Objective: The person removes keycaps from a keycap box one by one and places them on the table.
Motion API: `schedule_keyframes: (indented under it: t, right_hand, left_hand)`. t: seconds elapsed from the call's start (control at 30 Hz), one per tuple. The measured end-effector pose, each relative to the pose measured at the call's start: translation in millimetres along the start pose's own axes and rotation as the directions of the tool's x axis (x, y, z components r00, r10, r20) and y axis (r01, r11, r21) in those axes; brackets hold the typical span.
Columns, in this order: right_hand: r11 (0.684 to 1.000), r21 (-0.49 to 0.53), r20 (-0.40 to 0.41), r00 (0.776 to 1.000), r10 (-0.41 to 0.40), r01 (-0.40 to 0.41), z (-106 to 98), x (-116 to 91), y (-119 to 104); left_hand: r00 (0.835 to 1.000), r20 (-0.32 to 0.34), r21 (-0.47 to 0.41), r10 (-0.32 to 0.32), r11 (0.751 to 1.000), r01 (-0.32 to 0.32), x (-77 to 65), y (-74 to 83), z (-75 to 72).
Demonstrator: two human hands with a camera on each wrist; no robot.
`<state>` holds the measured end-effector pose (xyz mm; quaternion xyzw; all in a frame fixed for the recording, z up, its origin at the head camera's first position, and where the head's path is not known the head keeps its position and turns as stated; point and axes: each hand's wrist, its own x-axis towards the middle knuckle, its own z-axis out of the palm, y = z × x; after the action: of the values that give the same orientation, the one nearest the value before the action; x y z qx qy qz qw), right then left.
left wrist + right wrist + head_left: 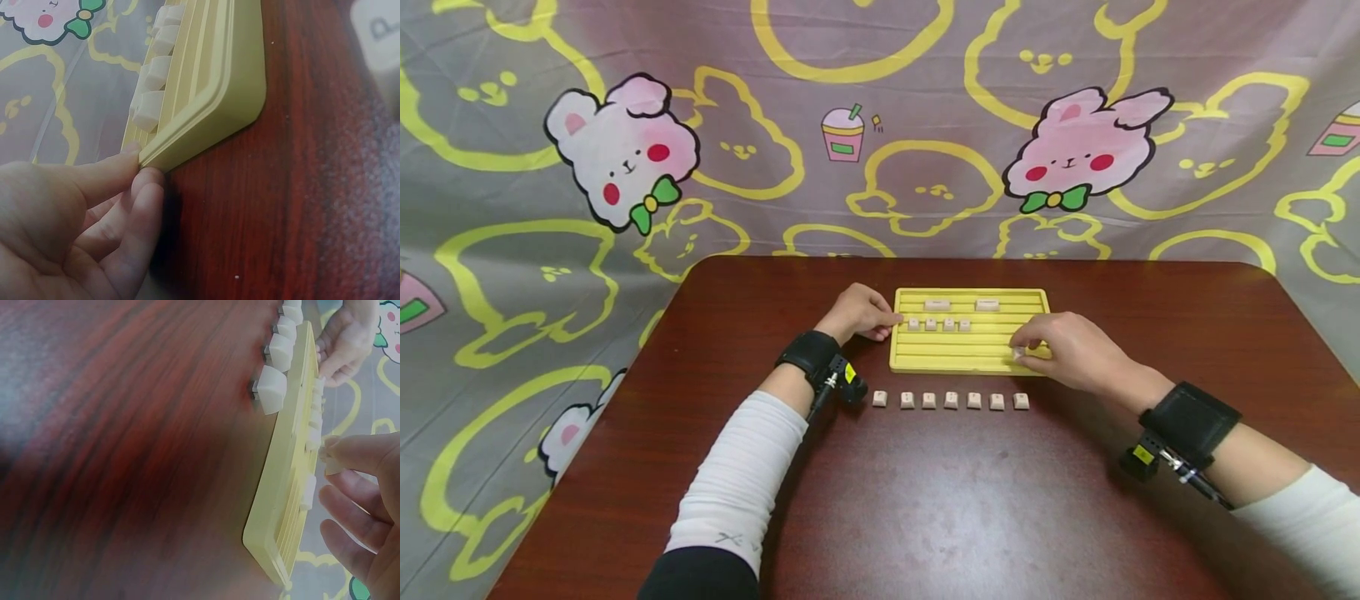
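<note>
Left hand (861,313) pinched yellow tray (951,360), left edge; right hand (1073,350) pinched keycap (1018,352) over tray's right part; seemed light, stiff, best side-gripped.

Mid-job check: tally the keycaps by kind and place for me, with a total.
Wide keycaps on the yellow tray: 2
Small tray keycaps, in one row: 4
Small table keycaps, lined up in front of the tray: 7
Small held keycap, in the right hand: 1
Total: 14
</note>
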<state>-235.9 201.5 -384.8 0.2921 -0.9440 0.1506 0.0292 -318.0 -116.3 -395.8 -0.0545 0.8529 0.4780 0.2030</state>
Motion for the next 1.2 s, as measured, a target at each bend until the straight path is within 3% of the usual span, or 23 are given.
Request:
schedule_keyframes:
  t: [0.6,1.2]
  right_hand:
    - [0.999,0.002,0.018,0.999,-0.042,0.042,1,-19,-3]
    - [0.999,0.014,-0.005,1.000,-0.031,0.031,0,-42,4]
  left_hand:
    - [1.000,0.002,0.001,0.005,1.000,-0.005,-2.4,0.4,-0.8]
    - [1.000,-0.008,0.003,0.012,1.000,-0.012,0.7,-2.3,0.5]
